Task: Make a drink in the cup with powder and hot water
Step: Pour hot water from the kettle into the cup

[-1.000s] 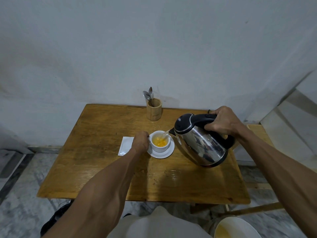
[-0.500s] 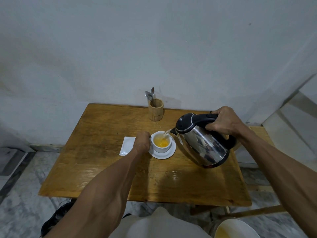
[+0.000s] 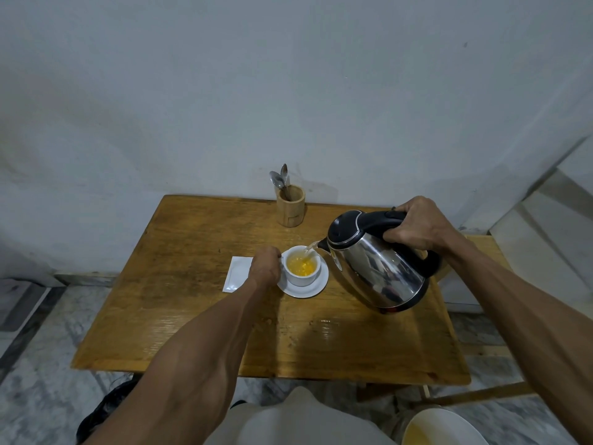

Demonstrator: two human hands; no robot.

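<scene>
A white cup [image 3: 304,277] with yellow liquid inside stands on a white saucer [image 3: 316,289] in the middle of the wooden table [image 3: 199,316]. My left hand [image 3: 264,266] grips the cup at its left side. My right hand [image 3: 417,226] is closed around the black handle of a steel kettle [image 3: 378,271], which is tilted left above the table. A thin stream of water runs from its spout into the cup. A white powder sachet [image 3: 237,273] lies flat just left of my left hand.
A wooden holder [image 3: 291,207] with two spoons stands at the table's back edge by the wall. A wooden stool [image 3: 481,248] sits right of the table. A white bowl [image 3: 446,427] with yellow contents is at the bottom right, on the marble floor side.
The liquid in the cup has risen slightly while the kettle keeps pouring. Both hands hold their places; the view has shifted a little.
</scene>
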